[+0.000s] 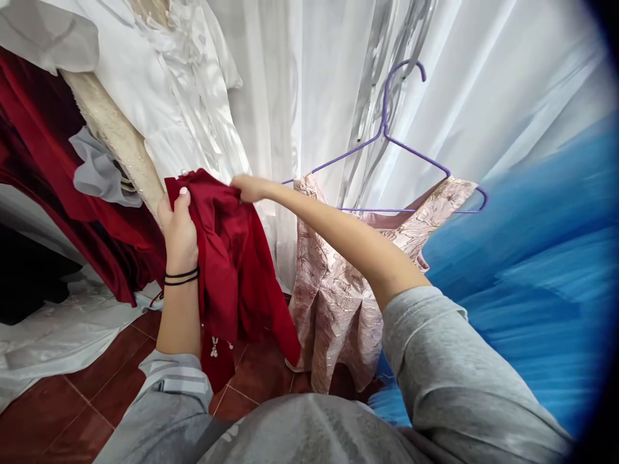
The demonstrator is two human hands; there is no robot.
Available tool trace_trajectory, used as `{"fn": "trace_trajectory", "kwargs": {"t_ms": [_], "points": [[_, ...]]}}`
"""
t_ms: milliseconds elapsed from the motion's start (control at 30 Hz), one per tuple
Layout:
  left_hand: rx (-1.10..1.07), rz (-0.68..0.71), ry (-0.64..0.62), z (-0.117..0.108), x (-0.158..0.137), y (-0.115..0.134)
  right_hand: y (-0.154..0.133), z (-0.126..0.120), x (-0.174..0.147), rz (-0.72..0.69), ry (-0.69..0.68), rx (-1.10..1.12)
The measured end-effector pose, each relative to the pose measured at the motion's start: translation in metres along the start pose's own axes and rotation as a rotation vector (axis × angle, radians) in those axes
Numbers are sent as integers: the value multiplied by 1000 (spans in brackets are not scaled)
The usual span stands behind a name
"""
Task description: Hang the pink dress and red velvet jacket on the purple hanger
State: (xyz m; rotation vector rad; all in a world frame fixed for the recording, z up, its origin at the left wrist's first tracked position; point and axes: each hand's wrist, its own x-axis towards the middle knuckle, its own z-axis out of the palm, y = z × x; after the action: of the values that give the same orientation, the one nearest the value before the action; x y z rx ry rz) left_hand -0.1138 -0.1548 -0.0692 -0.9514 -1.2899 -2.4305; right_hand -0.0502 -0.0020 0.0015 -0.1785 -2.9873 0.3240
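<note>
A dark red garment (227,258) hangs down in front of me from both hands. It has a smooth sheen and small pearl-like ornaments low on its left side; I cannot make out its exact cut. My left hand (180,232) grips its upper left edge, thumb up over the fabric. Farther right, my right hand (249,188) pinches the top right edge, its fingertips partly hidden. Beside the right forearm, a pink brocade dress (333,277) hangs on a purple hanger (355,151), part of it behind my arm.
White dresses (178,90) and a beige sparkly garment (116,135) hang at upper left, near other red garments (62,148). White curtains (319,77) cover the back. Blue tulle (541,258) fills the right side. White fabric (48,361) lies over the red tiled floor (120,380).
</note>
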Motion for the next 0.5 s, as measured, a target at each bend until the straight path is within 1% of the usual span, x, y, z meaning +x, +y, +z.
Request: {"fn": "trace_trajectory", "kwargs": {"t_ms": [100, 133, 167, 200, 233, 267, 300, 333, 367, 400, 500], "points": [[-5, 66, -53, 11, 5, 1, 10, -34, 9, 72, 409, -154], [-4, 75, -61, 16, 8, 1, 15, -43, 9, 104, 512, -211], [2, 79, -52, 20, 9, 1, 21, -50, 8, 142, 560, -256], [18, 76, -35, 23, 11, 0, 27, -55, 6, 185, 529, -272], [40, 66, -16, 27, 12, -2, 34, -58, 2, 233, 436, -259], [68, 51, -10, 29, 13, -5, 40, -60, -1, 279, 311, -229], [99, 33, -20, 31, 13, -8, 46, -62, -5, 319, 189, -197], [130, 18, -43, 33, 14, -11, 51, -63, -9, 350, 100, -174], [159, 12, -67, 35, 14, -14, 56, -65, -12, 365, 67, -169], [185, 12, -89, 37, 14, -17, 60, -68, -15, 364, 97, -181], [232, 42, -101, 46, 14, -16, 65, -86, -23, 352, 339, -203]]}}
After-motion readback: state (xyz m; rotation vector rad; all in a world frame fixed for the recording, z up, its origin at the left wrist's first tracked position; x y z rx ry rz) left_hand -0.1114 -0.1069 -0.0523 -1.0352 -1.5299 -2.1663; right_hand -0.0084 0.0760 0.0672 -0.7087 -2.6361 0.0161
